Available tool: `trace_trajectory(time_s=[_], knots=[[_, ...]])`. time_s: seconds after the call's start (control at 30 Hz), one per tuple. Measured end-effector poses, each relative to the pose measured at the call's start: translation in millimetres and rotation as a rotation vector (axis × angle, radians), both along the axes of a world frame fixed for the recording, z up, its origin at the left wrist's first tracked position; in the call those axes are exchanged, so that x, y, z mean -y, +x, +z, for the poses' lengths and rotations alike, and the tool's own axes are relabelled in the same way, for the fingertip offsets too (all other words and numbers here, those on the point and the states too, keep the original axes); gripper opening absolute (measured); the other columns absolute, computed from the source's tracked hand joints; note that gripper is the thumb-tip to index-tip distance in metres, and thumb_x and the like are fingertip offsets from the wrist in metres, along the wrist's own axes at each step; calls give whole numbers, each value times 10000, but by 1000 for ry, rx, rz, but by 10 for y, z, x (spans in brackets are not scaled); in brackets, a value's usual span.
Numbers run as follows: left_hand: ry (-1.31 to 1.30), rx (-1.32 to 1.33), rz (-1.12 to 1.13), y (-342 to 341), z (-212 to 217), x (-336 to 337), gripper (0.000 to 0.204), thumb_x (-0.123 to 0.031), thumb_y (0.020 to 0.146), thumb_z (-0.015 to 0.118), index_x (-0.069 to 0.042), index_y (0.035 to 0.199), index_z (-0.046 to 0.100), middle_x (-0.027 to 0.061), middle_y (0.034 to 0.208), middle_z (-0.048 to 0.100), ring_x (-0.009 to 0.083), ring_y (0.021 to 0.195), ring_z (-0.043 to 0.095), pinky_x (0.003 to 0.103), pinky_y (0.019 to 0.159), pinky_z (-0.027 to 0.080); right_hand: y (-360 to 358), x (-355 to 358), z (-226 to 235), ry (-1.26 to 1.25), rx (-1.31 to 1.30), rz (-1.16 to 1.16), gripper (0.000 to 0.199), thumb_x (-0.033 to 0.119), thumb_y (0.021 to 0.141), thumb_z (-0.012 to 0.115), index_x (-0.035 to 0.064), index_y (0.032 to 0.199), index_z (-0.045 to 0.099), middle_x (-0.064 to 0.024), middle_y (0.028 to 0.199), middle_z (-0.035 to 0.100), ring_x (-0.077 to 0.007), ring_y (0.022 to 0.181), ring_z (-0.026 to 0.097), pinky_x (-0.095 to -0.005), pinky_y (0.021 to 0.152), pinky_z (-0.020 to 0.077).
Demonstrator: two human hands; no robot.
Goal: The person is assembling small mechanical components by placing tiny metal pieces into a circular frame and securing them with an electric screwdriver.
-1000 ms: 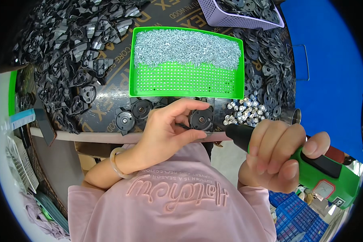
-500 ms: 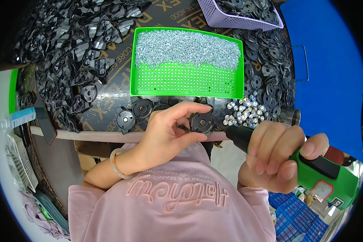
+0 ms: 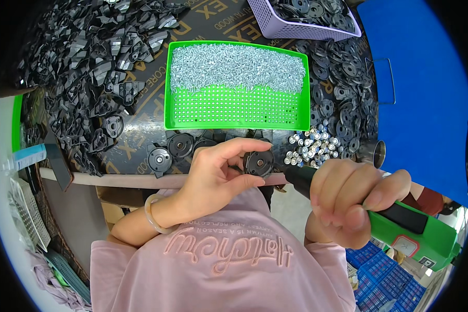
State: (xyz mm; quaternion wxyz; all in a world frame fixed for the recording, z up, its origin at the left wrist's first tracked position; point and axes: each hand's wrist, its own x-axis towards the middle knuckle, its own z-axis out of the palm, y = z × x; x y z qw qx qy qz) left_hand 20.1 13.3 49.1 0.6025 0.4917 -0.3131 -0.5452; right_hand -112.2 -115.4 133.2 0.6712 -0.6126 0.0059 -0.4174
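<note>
Between thumb and forefinger, my left hand [image 3: 216,174] grips a round black plastic part [image 3: 259,163] by its rim, just over the table's front edge. Its flat face, with a small metal centre, is turned to the right. My right hand [image 3: 348,200] is wrapped round a green and black electric screwdriver [image 3: 413,231]. The black nose points left toward the round part, and its tip is close to the part; whether they touch I cannot tell. More assembled round black parts [image 3: 159,158] lie along the table edge to the left of my left hand.
A green perforated tray [image 3: 239,126] holds many small silvery screws [image 3: 234,65]. Right of it lie small metal pieces [image 3: 317,145], black discs [image 3: 343,93] and a metal cup [image 3: 373,152]. Black angular parts [image 3: 104,67] cover the left. A lilac basket [image 3: 275,26] stands behind.
The screwdriver and my right hand have shifted slightly left and down. The round part has turned a little in my left hand. The whole view has moved slightly.
</note>
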Motion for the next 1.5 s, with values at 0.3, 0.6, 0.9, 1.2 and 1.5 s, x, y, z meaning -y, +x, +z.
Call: trace_trajectory(time_s=[0.3,0.6,0.9,1.2,1.5], knots=[[-21,89,92,16,-41,33,493,121,806,697,-3,1275,608,76,1111,691,84,840,659,232,687,555,-56,230,-77,20,43,-241,379,146,924,683,124,1225,454,4,625,477,-149,490,474,-323,472,418],[28,-15,113,1,-23,37,494,117,810,694,-1,1281,604,82,1255,639,103,941,634,240,718,567,195,593,-622,-18,5,-483,317,-7,883,632,20,1124,427,-51,597,506,-129,446,457,-301,458,415],[9,30,100,50,32,39,532,102,817,723,12,1311,550,82,1110,641,81,846,608,225,728,538,204,597,-611,14,-8,-464,313,-33,872,617,22,1118,432,-62,601,515,-132,446,462,-291,468,417],[-53,63,123,-9,-72,40,511,88,817,737,11,1291,561,59,1039,643,62,805,587,208,695,506,162,587,-494,-73,-24,-478,305,6,887,634,20,1115,432,-56,631,514,-144,462,470,-312,477,436],[11,23,88,-13,-14,42,504,95,812,725,11,1284,567,63,1008,671,71,773,634,220,674,523,39,161,120,23,9,11,221,111,966,560,108,1163,462,10,693,484,-94,547,462,-278,564,423]])
